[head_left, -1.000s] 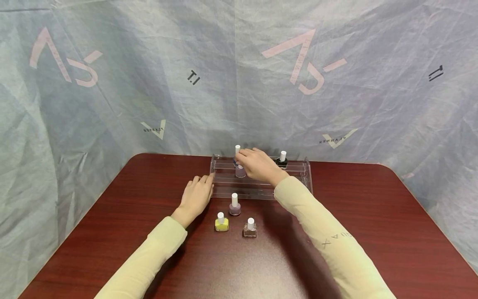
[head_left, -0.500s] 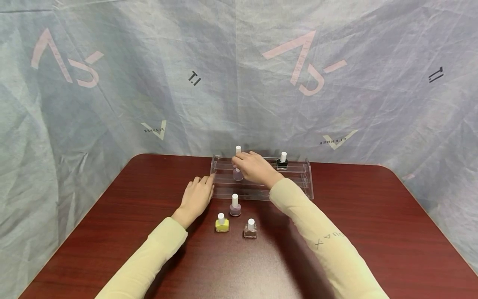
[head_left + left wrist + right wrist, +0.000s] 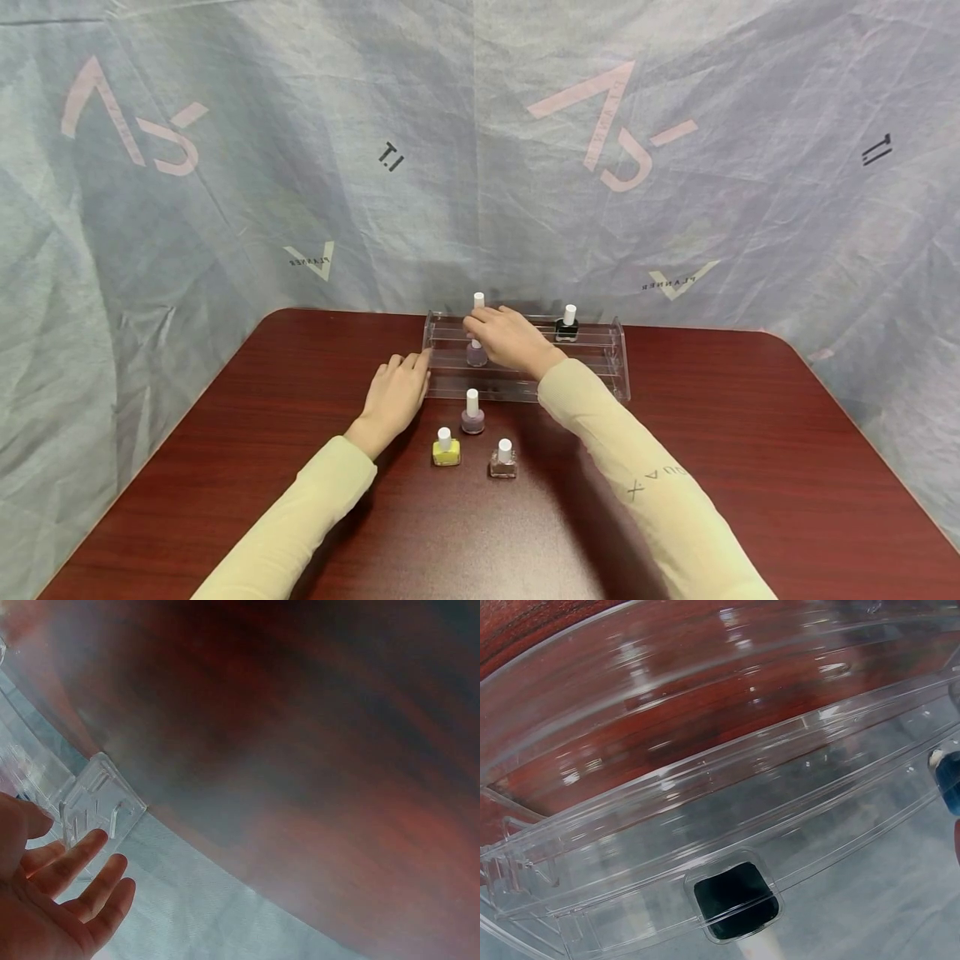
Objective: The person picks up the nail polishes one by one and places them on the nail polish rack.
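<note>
A clear stepped acrylic rack [image 3: 450, 385] stands at the back of the table. My right hand [image 3: 510, 337] pinches a purple nail polish bottle [image 3: 477, 355] by its white cap, over the rack's middle tier. Behind the fingers shows the white cap [image 3: 478, 299] of another bottle, whose blue body [image 3: 949, 781] enters the right wrist view at the right edge. On the top tier, further right, sits a black nail polish bottle [image 3: 567, 328]. My left hand [image 3: 395, 390] touches the rack's left end panel [image 3: 101, 802] with loosely extended fingers.
In front of the rack stand a mauve bottle [image 3: 472, 420], a yellow bottle [image 3: 446, 452] and a brown bottle [image 3: 503, 464], all white-capped, on the dark red table [image 3: 465, 542]. A grey printed cloth [image 3: 480, 167] hangs close behind the table's back edge.
My right hand has moved slightly left and toward me, bringing the purple bottle lower in the head view. The left hand has stayed at the rack's end.
</note>
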Tool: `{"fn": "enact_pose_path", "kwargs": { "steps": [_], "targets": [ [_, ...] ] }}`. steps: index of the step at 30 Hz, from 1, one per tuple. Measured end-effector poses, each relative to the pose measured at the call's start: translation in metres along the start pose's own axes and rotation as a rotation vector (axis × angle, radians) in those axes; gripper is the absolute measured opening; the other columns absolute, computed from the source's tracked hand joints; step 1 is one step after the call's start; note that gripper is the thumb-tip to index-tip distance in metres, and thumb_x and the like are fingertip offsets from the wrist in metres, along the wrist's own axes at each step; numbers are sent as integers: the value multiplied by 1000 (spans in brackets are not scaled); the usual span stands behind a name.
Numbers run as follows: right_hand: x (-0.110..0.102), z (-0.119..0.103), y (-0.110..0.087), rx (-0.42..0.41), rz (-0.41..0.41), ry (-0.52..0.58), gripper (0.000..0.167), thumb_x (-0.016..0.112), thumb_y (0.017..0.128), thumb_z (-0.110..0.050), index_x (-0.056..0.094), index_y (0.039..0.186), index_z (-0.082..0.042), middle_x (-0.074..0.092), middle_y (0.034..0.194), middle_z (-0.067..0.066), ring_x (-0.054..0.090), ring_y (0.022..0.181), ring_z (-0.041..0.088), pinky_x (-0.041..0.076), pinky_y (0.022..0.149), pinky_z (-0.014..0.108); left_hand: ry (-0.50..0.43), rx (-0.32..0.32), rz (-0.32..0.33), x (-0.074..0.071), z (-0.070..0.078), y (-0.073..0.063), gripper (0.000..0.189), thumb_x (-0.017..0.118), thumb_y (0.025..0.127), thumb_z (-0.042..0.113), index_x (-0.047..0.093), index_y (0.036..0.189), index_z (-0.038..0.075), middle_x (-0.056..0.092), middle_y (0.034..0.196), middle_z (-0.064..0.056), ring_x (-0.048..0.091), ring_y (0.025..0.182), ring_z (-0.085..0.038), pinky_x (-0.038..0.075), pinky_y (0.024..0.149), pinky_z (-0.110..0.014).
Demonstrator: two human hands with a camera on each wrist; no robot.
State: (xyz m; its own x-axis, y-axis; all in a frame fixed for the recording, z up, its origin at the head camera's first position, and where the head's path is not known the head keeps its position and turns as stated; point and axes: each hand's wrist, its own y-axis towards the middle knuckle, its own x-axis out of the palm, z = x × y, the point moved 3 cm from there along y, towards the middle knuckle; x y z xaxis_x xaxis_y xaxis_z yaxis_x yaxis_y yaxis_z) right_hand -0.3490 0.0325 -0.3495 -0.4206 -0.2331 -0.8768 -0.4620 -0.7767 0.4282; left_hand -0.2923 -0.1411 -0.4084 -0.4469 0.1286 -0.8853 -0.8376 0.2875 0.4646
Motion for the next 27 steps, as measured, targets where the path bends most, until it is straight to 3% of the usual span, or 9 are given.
{"fn": "enact_pose_path", "kwargs": {
  "steps": [7,27],
  "targets": [
    [1,0,2,2,-15,-13,4,56,90,-17,56,92,-14,58,88,0,59,85,15,47,72,30,1,-7,-25,1,-1,1,37,53,91,20,51,127,8,64,107,-9,57,93,-30,47,72,-41],
    [4,3,1,37,-59,7,7,52,92,-22,54,92,-16,56,89,-2,58,87,14,46,73,32,-7,-7,-17,-3,1,1,38,55,91,18,51,127,8,64,106,-9,57,93,-30,47,72,-42]
  ]
}}
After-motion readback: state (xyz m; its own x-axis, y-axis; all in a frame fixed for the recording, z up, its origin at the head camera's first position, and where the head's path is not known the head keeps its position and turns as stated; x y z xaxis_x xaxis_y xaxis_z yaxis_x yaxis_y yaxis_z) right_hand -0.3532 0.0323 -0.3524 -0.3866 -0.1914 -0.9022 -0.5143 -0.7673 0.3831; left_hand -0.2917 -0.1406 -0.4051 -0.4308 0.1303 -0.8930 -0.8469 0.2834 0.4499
